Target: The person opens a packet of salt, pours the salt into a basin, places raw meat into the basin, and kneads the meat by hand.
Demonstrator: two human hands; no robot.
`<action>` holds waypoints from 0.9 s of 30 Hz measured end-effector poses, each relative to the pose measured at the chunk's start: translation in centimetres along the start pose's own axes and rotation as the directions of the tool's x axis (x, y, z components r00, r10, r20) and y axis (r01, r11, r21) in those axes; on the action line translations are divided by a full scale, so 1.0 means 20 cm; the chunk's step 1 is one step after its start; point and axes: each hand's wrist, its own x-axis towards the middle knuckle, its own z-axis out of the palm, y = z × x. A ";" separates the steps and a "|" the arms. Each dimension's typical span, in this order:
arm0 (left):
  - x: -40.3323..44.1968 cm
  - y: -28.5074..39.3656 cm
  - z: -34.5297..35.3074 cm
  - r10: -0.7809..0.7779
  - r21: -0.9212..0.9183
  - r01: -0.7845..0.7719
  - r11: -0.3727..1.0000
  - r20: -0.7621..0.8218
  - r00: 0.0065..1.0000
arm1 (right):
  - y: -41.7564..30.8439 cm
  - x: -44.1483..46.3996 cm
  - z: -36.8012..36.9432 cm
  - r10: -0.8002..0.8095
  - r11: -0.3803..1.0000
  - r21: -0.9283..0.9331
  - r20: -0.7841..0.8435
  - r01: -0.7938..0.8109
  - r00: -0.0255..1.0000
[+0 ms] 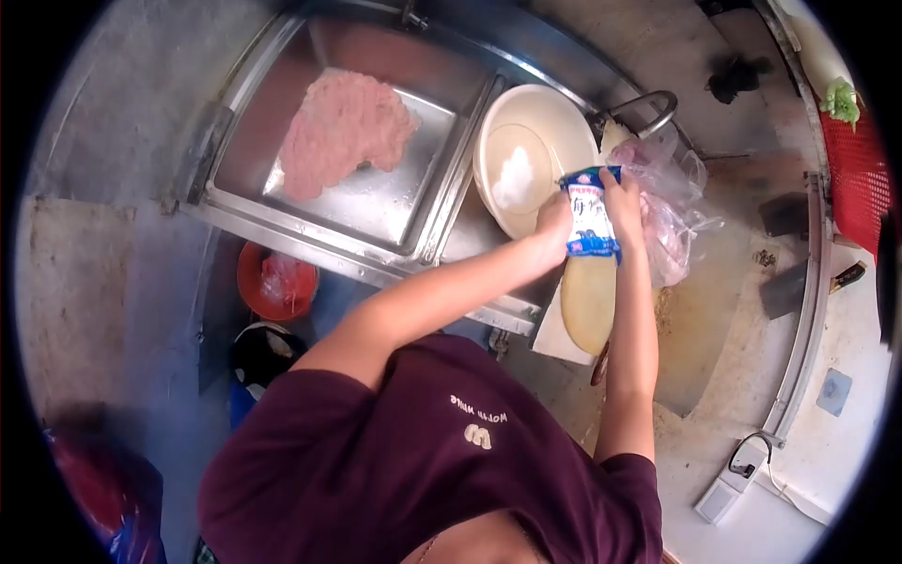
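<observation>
A blue-and-white printed salt packet (pixel 590 214) is gripped at its sides, over the near right rim of a cream basin (pixel 486 141). My left hand (pixel 554 226) closes on the packet's left side. On its right, my right hand (pixel 623 202) pinches the upper edge with the thumb on the front. The packet's top end points toward the basin; its opening cannot be made out. Inside the basin lies a heap of white powder (pixel 515 179).
Pink raw meat (pixel 348 132) lies in a steel sink (pixel 427 202) on the left. Clear plastic bags (pixel 669 221) with pinkish contents sit right of my hands. A round board (pixel 588 305) is below the packet. An orange-red bucket (pixel 252 282) stands under the sink.
</observation>
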 end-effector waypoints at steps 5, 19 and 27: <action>0.16 -0.03 -0.09 0.038 -0.013 -0.038 0.999 -0.018 0.999 | 0.02 -0.03 0.08 -0.206 0.970 -0.150 -0.102 0.190 0.973; 0.14 0.02 -0.08 0.063 0.135 -0.054 0.989 -0.067 0.996 | -0.17 -0.06 0.02 0.073 0.934 -0.354 0.057 -0.048 0.996; 0.19 0.02 -0.07 0.168 0.171 -0.149 0.974 -0.103 0.980 | 0.00 0.01 0.10 -0.038 0.999 -0.037 0.008 0.038 0.999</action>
